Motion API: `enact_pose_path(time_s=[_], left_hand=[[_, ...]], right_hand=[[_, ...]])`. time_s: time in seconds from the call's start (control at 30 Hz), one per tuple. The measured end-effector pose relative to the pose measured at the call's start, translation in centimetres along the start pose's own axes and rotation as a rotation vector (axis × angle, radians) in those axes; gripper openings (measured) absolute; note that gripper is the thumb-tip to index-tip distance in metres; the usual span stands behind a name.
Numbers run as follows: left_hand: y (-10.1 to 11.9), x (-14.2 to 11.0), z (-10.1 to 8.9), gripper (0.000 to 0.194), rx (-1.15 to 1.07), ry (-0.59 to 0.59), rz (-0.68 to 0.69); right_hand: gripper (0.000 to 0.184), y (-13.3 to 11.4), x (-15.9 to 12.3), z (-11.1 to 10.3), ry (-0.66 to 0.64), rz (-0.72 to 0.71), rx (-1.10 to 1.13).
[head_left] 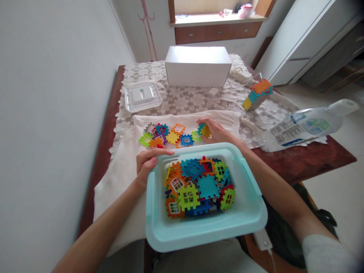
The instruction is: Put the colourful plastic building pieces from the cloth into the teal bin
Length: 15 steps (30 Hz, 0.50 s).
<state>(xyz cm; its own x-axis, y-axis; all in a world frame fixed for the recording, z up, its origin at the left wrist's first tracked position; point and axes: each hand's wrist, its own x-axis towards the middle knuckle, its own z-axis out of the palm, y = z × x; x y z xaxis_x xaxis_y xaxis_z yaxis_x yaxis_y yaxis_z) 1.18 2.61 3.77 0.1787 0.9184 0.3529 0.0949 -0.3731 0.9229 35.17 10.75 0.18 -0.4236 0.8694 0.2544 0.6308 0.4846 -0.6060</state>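
Cloth [125, 167], yellow tile [206, 131] in right hand [216, 131]

One bin [159, 223], one box [197, 72], one bottle [301, 127].

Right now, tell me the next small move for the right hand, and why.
Probably set the yellow tile down beside the loose tiles on the white cloth. The right hand holds it at that cluster's edge, while the left hand grips the rim of the blue bin, which holds more tiles.
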Motion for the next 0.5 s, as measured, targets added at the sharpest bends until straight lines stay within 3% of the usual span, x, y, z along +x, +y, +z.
enact_pose_path(time_s=[0.17,0.37,0.5], left_hand=[[0.39,0.21,0.27,0.037,-0.058,-0.006,0.016],[0.78,0.67,0.40,0.035,-0.071,-0.024,0.016],[0.53,0.58,0.39,0.038,-0.066,-0.015,0.012]], right_hand=[[0.040,-0.14,-0.05,0.54,-0.190,-0.044,0.015],[0.054,-0.70,-0.34,-0.04,-0.228,-0.077,0.051],[0.042,-0.76,0.03,-0.11,-0.289,-0.130,0.023]])
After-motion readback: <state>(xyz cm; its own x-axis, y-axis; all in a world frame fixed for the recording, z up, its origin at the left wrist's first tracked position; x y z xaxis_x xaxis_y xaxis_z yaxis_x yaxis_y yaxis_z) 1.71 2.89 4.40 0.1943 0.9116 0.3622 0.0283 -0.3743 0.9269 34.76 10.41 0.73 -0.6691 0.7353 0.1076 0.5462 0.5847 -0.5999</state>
